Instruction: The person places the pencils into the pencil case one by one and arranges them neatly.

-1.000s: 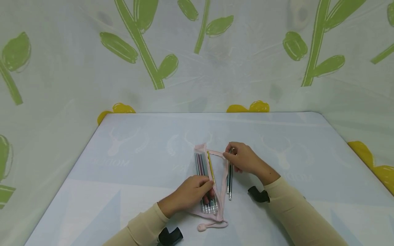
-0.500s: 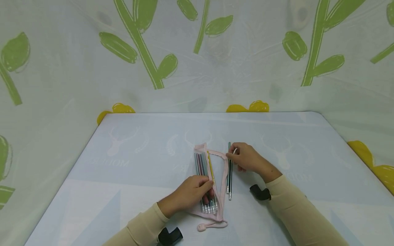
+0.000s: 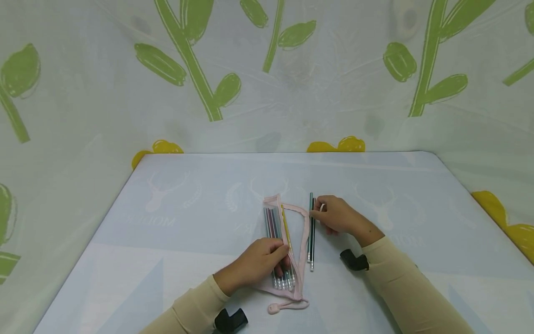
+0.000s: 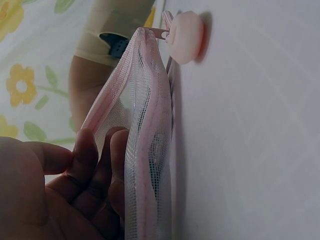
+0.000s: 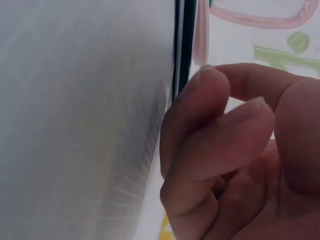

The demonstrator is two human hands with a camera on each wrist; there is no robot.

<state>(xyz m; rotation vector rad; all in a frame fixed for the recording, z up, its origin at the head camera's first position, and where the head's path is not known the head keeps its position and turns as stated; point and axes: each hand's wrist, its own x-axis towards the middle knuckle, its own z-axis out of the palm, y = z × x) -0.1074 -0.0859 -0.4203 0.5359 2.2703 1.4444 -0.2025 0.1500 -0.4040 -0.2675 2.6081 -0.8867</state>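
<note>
A pink mesh pencil case (image 3: 303, 260) lies unzipped, with several silvery pencils and a yellow pencil (image 3: 286, 222) inside. My left hand (image 3: 263, 256) holds the case by its edge; in the left wrist view, its curled fingers (image 4: 85, 155) are at the zipper band (image 4: 107, 97). Just right of the case, two dark green pencils (image 3: 312, 241) lie side by side on the table. My right hand (image 3: 339, 215) is at their upper part, thumb and fingers bent. In the right wrist view, a fingertip (image 5: 205, 87) overlaps the dark pencils (image 5: 187, 45); whether it pinches them is hidden.
A pink zipper pull (image 3: 288, 306) with a round bead lies at the case's near end. The pale patterned table (image 3: 200, 278) reaches back to a curtain (image 3: 350, 83) printed with green leaves. Black wrist straps (image 3: 231, 320) show at both sleeves.
My right hand has shifted slightly right, uncovering the upper ends of the two dark pencils, which stay in place. The left hand and the pencil case have not visibly moved.
</note>
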